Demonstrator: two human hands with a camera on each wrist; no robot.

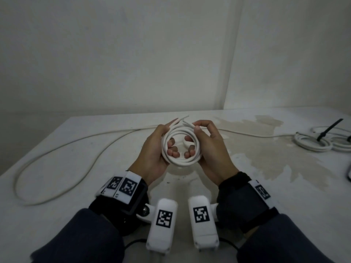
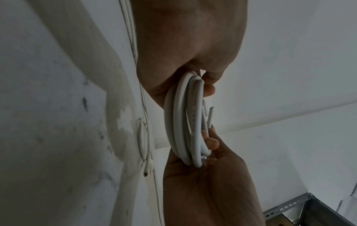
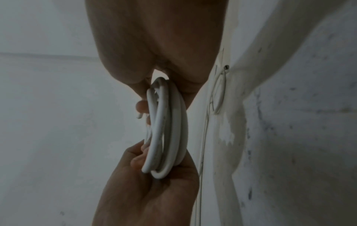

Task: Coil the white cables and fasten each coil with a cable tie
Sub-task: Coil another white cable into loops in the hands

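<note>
Both hands held one coil [image 1: 181, 147] upright above the bench [image 1: 76, 186], the left hand [image 1: 154, 150] curled round its 9 o'clock side and the right hand [image 1: 210, 149] round its 3 o'clock side, fingers hooked through the middle, likely to stop the turns springing apart before a tie went on. Two cable ends [image 1: 183, 120] stuck out at 12 o'clock. I counted one loose cable [image 1: 57, 147] trailing across the bench at 9 o'clock, and what looked like two finished coils [image 1: 313, 143] at 3 o'clock, at least one with a black tie [image 1: 329, 128].
</note>
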